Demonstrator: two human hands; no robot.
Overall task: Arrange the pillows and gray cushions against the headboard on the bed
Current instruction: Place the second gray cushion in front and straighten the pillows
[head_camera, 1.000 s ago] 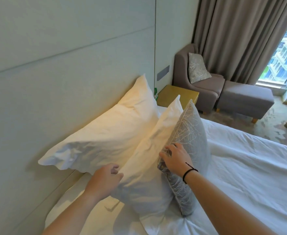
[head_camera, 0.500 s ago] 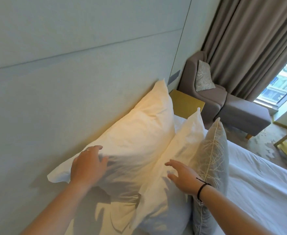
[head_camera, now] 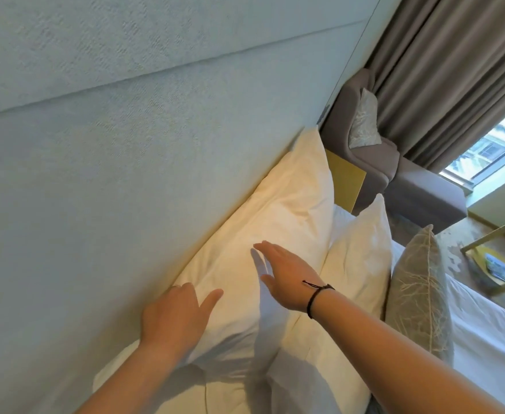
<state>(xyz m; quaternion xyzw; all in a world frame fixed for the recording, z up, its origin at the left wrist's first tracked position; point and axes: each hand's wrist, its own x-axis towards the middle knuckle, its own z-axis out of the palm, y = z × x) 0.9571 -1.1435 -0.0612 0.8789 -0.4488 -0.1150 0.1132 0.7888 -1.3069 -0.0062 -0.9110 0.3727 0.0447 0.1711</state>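
Note:
A large white pillow [head_camera: 287, 210] leans against the pale padded headboard [head_camera: 125, 144]. In front of it stands a second white pillow [head_camera: 359, 252], and in front of that a gray cushion [head_camera: 418, 288] with a pale branch pattern stands upright on the white bed [head_camera: 490, 348]. My left hand [head_camera: 176, 318] lies flat on the lower part of the back pillow, fingers near the headboard. My right hand [head_camera: 284, 273], with a black wrist cord, hovers open-palmed over the same pillow's middle, fingers spread and holding nothing.
A yellow bedside table [head_camera: 345, 180] stands past the pillows. Beyond it are a gray armchair [head_camera: 364, 138] holding another patterned cushion [head_camera: 364, 121], a gray footstool [head_camera: 424, 195], brown curtains [head_camera: 454, 70], a window and a yellow chair [head_camera: 502, 264] on the floor.
The view has moved closer to the headboard. My right hand left the front pillow and moved onto the back pillow. My left hand slid lower along the back pillow.

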